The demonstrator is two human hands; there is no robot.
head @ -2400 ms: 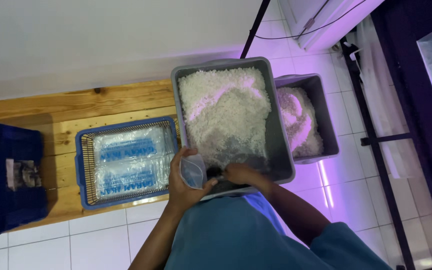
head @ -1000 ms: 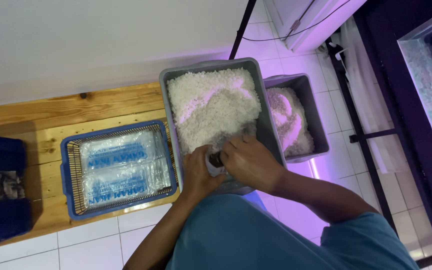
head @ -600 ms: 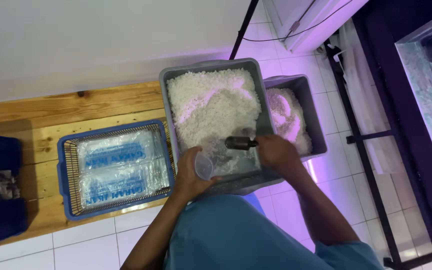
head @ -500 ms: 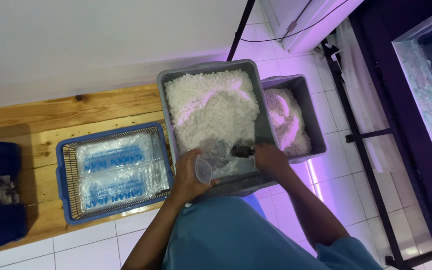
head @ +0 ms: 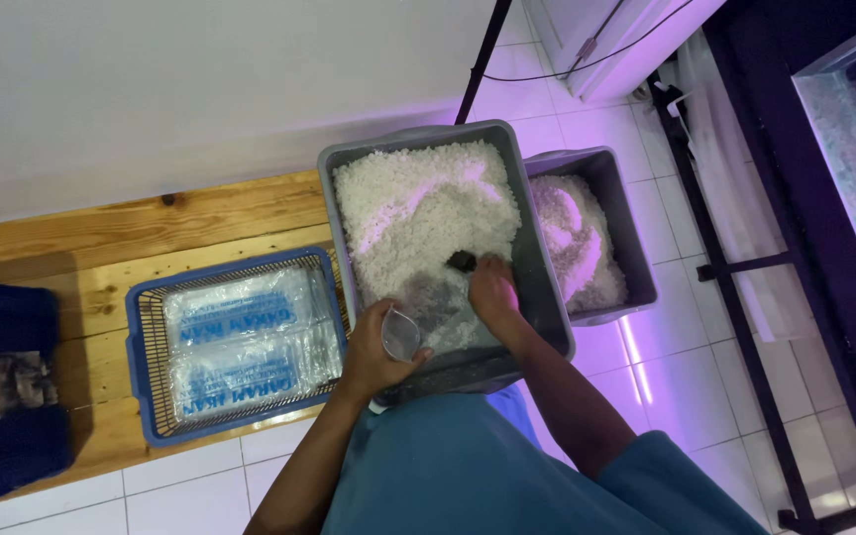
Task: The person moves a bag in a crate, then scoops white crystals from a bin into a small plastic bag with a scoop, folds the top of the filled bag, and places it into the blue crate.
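Left hand (head: pixel 374 347): closed around clear plastic cup (head: pixel 400 334), mouth tilted towards the grains.
Right hand (head: pixel 492 292): pinching small dark scoop (head: pixel 461 262), buried in white granules (head: pixel 418 213).
Grey tub (head: pixel 537 267): cup best held steady over it so spills are caught.

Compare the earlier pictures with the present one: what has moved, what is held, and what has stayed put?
The right hand, which had been beside the left at the bin's near edge, has moved farther into the white grains with a small dark scoop. The left hand keeps its grip on the small clear bag. The grey bin, the second bin and the blue basket stayed put.
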